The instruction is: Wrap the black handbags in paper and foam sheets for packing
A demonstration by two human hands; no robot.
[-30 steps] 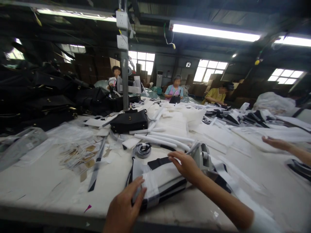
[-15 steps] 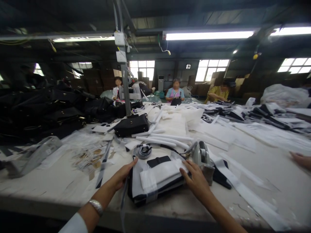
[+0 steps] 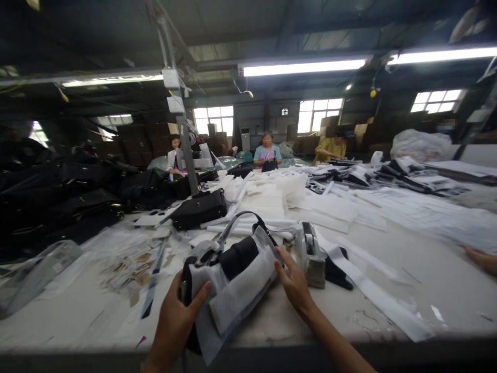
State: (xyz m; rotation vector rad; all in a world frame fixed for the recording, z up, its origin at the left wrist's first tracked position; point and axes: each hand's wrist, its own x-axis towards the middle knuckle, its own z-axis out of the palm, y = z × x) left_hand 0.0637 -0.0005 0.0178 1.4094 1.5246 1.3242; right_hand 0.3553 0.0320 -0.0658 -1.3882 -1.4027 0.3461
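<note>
A black handbag (image 3: 237, 255), partly covered by white and translucent wrapping sheet (image 3: 244, 295), is tilted up at the front of the table between my hands. My left hand (image 3: 182, 311) grips its left end, thumb over the sheet and fingers behind. At the right end, my right hand (image 3: 293, 277) is closed on the bag's edge and the wrapping. The dark strap (image 3: 233, 225) arches up behind the bag. Right of it, close to my right hand, stands a tape dispenser (image 3: 310, 254).
Black handbags (image 3: 73, 191) are heaped at the left. One more bag (image 3: 200, 208) sits by a metal post (image 3: 186, 150). Paper tags (image 3: 128, 272), white foam sheets (image 3: 267, 197) and a white strip (image 3: 380, 295) lie about. Another person's hand (image 3: 479, 257) is at the right edge; co-workers sit across.
The handbag has been tipped up and turned, and its strap now stands up. My left hand has moved down and wrapped round its end. The camera view has shifted right.
</note>
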